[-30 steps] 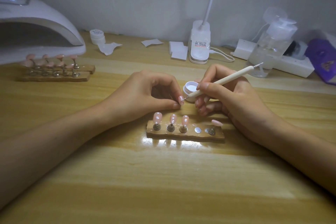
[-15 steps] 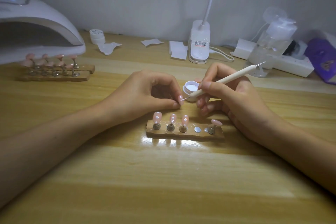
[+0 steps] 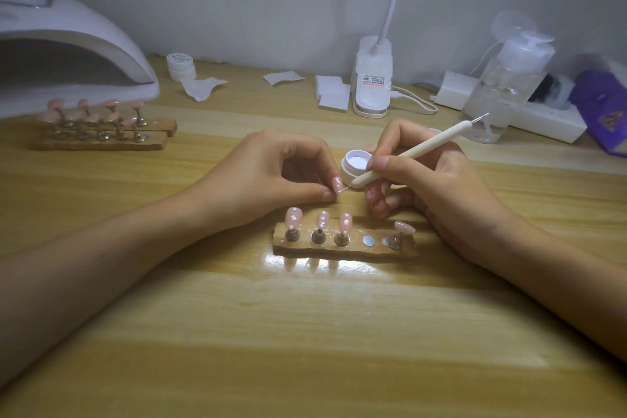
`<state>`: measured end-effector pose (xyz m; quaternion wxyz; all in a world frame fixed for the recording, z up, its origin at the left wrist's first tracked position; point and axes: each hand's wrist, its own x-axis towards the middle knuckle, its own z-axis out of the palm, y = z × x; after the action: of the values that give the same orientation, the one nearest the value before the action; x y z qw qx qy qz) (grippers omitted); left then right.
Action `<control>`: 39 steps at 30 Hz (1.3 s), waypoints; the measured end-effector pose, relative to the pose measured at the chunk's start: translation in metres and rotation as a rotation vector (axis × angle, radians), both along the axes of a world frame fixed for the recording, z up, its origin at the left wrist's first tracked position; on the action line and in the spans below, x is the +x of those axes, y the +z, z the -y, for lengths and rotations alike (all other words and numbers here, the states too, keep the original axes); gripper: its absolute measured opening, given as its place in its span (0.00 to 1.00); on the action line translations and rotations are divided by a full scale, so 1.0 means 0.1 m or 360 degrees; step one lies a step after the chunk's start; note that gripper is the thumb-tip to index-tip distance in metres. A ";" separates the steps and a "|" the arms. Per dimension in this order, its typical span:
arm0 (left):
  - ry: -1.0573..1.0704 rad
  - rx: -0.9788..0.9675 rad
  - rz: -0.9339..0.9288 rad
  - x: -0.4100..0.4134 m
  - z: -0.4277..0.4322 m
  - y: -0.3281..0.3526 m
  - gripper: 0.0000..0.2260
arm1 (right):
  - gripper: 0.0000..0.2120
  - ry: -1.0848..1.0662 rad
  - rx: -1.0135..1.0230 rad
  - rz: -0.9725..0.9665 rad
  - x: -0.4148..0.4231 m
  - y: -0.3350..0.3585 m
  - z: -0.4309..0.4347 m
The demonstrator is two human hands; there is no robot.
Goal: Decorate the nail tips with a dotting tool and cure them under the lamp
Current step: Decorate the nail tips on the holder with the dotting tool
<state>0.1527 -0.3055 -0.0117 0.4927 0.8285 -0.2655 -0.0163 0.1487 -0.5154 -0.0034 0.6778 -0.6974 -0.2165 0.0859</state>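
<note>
My left hand (image 3: 271, 176) pinches a pink nail tip (image 3: 337, 184) between thumb and forefinger, just above the near wooden holder (image 3: 342, 248). My right hand (image 3: 427, 187) holds a white dotting tool (image 3: 414, 154) like a pen, and its metal point touches the pinched tip. On the holder stand three pink tips with white dots (image 3: 322, 219); a fourth tip (image 3: 404, 227) sits tilted at its right end, and one bare magnet (image 3: 368, 241) lies between. An open white gel pot (image 3: 354, 164) stands right behind the tool's point. The white curing lamp (image 3: 68, 44) is at the far left.
Two more wooden holders with several pink tips (image 3: 98, 125) lie in front of the lamp. Along the back wall stand a closed white jar (image 3: 181, 66), paper wipes (image 3: 334, 92), a desk lamp base (image 3: 372, 78), a clear pump bottle (image 3: 502, 85), a power strip (image 3: 543, 115) and a purple pack (image 3: 604, 108).
The tool's point has dipped slightly lower on the pinched tip, and my right hand has edged a little right. My left hand stays in place.
</note>
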 end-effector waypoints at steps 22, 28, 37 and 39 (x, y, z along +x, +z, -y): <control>0.0015 0.0012 0.0008 0.01 -0.01 -0.01 0.05 | 0.10 0.0021 0.0102 0.0046 0.00 0.01 0.02; 0.0002 0.0016 0.0017 -0.01 -0.01 -0.01 0.06 | 0.08 -0.0210 0.0253 0.0254 0.00 0.01 0.05; 0.0021 0.0030 0.0019 -0.01 0.00 0.00 0.07 | 0.10 -0.0353 -0.0065 0.0268 0.07 -0.02 0.05; 0.0024 0.0035 0.0019 -0.01 0.00 0.01 0.06 | 0.10 -0.0310 -0.0099 0.0234 0.08 -0.03 0.06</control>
<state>0.1514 -0.3052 -0.0112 0.4822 0.8359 -0.2619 -0.0105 0.1565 -0.5210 -0.0062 0.6431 -0.7403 -0.1942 -0.0251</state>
